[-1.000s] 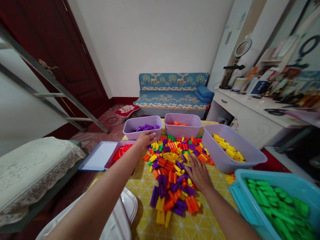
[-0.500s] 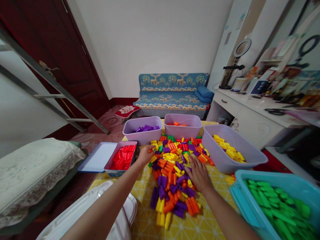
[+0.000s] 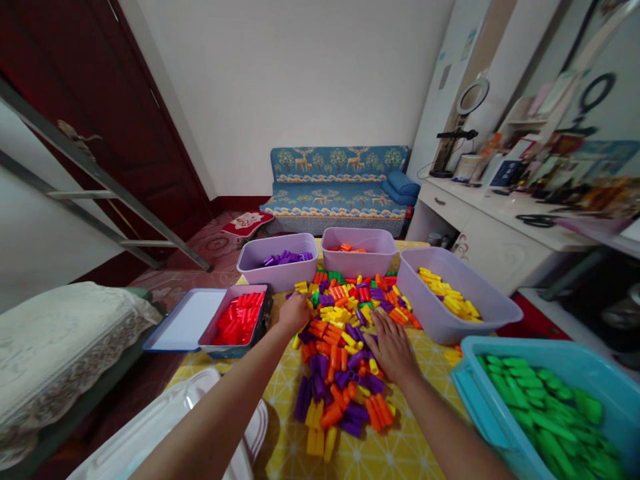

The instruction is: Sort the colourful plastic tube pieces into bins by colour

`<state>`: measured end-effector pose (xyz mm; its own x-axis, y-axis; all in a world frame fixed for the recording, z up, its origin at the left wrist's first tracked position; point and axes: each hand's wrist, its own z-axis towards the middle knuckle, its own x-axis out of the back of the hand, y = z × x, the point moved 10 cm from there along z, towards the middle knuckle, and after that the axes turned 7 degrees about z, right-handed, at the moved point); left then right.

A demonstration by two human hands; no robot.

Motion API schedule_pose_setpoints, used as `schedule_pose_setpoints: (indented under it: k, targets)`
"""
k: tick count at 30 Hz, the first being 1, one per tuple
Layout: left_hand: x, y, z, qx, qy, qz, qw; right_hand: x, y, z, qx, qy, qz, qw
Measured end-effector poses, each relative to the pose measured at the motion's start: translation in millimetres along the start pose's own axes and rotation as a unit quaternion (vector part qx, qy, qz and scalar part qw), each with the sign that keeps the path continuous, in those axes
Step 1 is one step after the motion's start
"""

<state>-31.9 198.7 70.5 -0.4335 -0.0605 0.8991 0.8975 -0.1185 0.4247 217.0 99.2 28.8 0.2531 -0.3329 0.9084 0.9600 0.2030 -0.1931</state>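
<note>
A loose pile of plastic building pieces [image 3: 340, 328] in orange, purple, yellow, red and green lies along the middle of the table. At its left edge is my left hand [image 3: 294, 313], closed, with the fingertips curled out of sight; what it holds, if anything, is hidden. My right hand [image 3: 393, 343] lies on the right side of the pile, fingers stretched out and spread, touching pieces. Left of my left hand is a tin [image 3: 206, 333] of red pieces [image 3: 240, 317]. Behind the pile are a lilac bin [image 3: 280, 275] with purple pieces and another lilac bin [image 3: 360, 267] with orange ones.
To the right stand a lilac bin [image 3: 435, 323] of yellow pieces and a turquoise bin [image 3: 470, 393] of green ones. White lids [image 3: 190, 407] lie at the near left. A yellow patterned cloth [image 3: 280, 427] covers the table. A blue sofa [image 3: 335, 193] stands beyond.
My left hand has turned and its fingers have curled out of sight at the pile's left edge. My right hand stays on the pile. The whole view has shifted slightly.
</note>
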Motion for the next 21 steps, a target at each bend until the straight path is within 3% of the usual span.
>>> schedule_pose_setpoints:
  k: [7,12,16,21]
  targets:
    - [13.9,15,-9,0.012,0.009,-0.003,1.000,4,-1,0,-0.002,0.007,0.007,1.000]
    - [12.3,46,-7,-0.024,-0.007,-0.092,0.995,6,-2,1,-0.004,0.007,0.020,1.000]
    - [-4.3,76,-12,-0.044,-0.074,-0.183,0.979,4,0,1,-0.006,0.007,0.022,1.000]
    - [-40.7,107,-29,-0.026,-0.221,-0.293,0.930,5,0,0,-0.006,0.007,0.036,0.999]
